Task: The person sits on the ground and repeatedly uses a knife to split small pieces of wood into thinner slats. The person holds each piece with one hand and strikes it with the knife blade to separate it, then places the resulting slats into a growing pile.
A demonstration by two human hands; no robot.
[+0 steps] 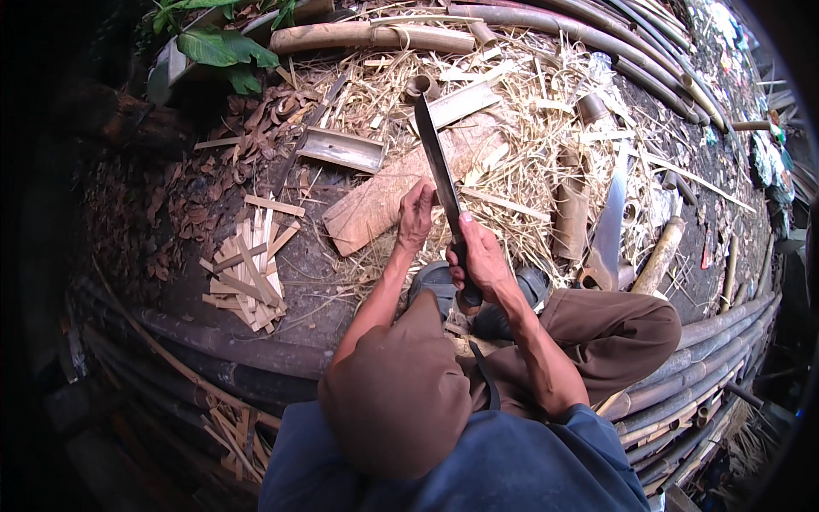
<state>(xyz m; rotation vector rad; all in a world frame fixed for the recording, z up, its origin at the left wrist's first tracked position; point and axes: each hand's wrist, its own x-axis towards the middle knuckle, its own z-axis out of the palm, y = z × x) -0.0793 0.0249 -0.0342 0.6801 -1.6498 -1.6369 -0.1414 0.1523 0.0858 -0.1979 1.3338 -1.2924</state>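
Note:
My right hand (482,260) is wrapped around the dark handle of a machete (436,158), whose long blade points away from me. Close against the blade's left side is my left hand (415,215), its fingers curled in. Whether it pinches the blade or a small piece is hidden. Beneath the blade lies a thick wooden board (367,213) on the ground, set at a slant. Split bamboo pieces (344,149) rest beyond it, one beside its far left edge. A pile of cut bamboo slats (247,273) sits to the left of my left forearm.
Pale shavings (520,179) cover the ground ahead and right. A handsaw (609,230) and bamboo sections (570,213) lie to the right. Long bamboo poles (589,38) run along the far side; more poles (708,354) flank me. Dry leaves (196,205) and a green plant (223,47) are left.

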